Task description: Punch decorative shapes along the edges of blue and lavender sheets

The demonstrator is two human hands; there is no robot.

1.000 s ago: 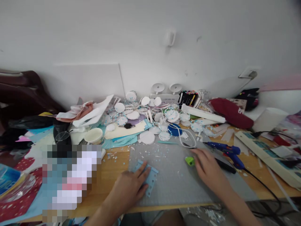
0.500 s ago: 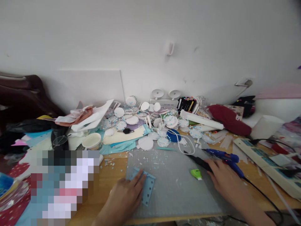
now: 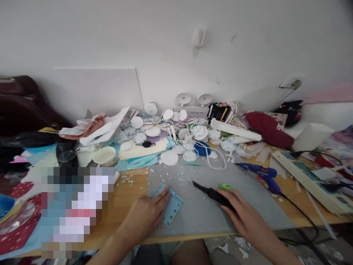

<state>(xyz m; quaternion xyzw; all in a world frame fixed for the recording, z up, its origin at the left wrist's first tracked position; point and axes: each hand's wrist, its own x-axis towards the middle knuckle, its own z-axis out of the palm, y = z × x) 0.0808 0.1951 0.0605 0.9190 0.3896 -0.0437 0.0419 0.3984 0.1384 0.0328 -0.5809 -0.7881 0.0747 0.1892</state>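
Cream bowl (image 3: 104, 156): stands on the table, beyond and to the left of the grey mat (image 3: 198, 221), well apart from your hands;
Your left hand (image 3: 150, 211): palm down across the left edge of the mat, fingers reaching forward and spread a little; gripping nothing, just resting on the light blue sheet;
Light blue sheet (image 3: 172, 210): flat on the left part of the mat, set at a slant, a row of small dark squares down its right side; it lies under your left fingertips and shows mostly to the right of that hand, well apart from your right one;
White disc (image 3: 169, 158): at the far edge of the mat, in front of the piled discs;
Black knife (image 3: 212, 193): over the right half of the mat, its dark blade angled left and away from you, the tip short of the blue sheet;
Green object (image 3: 225, 187): on the right half of the mat, just beyond your right fingers, partly hidden by them;
Your right hand (image 3: 242, 213): over the right part of the mat, closed around the knife's handle;
Blue glue gun (image 3: 259, 170): beside the mat's far right edge;
Power strip (image 3: 311, 180): on the table, right of the mat
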